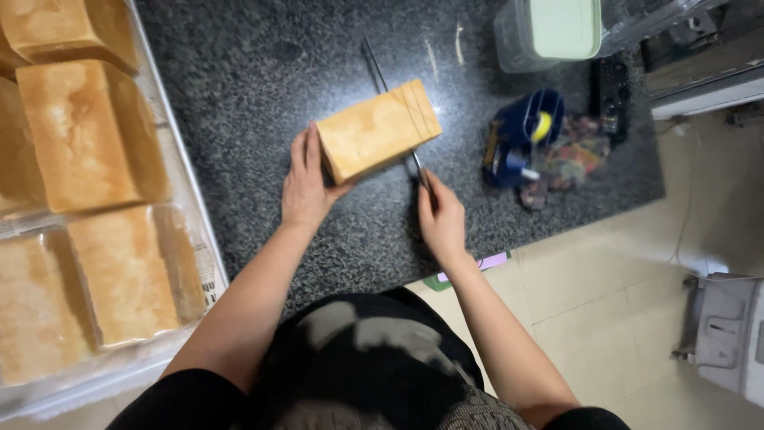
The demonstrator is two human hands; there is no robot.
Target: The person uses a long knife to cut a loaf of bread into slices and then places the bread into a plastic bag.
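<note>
- Loaf [378, 129]: rectangular golden bread block, lies on the dark speckled stone worktop [239, 80], roughly centre, long axis running diagonally up to the right.
- Far end of loaf shows a couple of thin cut lines across the top; the slices are not separated from the block.
- Left hand [306, 187]: flat against the near-left end of the loaf, fingers extended upward along that end face, thumb under the front edge. Grip is wide, a bracing hold on the loaf and not a closed fist.
- Right hand [440, 216]: closed around the handle of a long knife [391, 111], just right of the loaf's front corner.
- Knife blade runs away from the person, passes behind or through the loaf near its far end, tip emerges beyond it on the worktop. Can't tell how deep the blade sits in the bread.
- Tray [191, 199] at left edge: clear-rimmed, holds several more whole loaves of the same kind, some under plastic wrap. Well apart from the left hand.
- Right of the loaf: blue tape dispenser [521, 135] with a yellow roll, beside a patterned cloth [569, 159] and a black remote [611, 95].
- Top right: clear plastic container with a pale green lid [561, 28].
- Tiled floor below the worktop edge; white appliance [728, 334] at lower right.
</note>
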